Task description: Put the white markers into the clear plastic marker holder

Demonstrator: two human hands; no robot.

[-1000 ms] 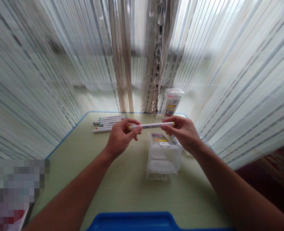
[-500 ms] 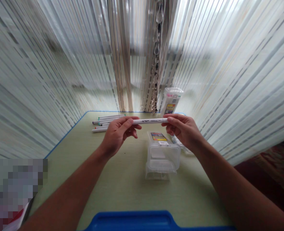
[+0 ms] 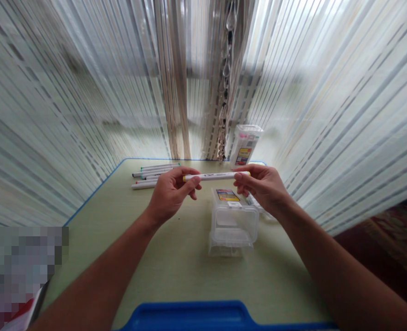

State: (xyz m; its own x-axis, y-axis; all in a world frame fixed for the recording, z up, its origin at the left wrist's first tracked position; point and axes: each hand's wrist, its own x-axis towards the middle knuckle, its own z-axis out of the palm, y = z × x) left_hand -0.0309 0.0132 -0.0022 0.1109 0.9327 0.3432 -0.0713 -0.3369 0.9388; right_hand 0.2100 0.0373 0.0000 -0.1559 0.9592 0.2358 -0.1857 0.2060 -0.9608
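A white marker with yellow ends and dark print on its barrel is held level above the table. My left hand pinches it near its left end, thumb in front. Near the right end my right hand grips it between thumb and fingers. Just beneath the marker, a clear plastic case lies on its side with its open end towards me and a yellow-and-dark label on top. Behind my left hand, several white markers with coloured ends lie side by side, partly hidden by the fingers.
At the back of the green table a second clear case stands upright with markers inside. Partly behind my right wrist lies another clear plastic piece. A blue tray edge runs along the front, and a striped string curtain hangs behind.
Both thumbs have shifted inward along the marker, so its yellow ends now show. The marker has turned about its length, and its print faces differently. The cases have not moved.
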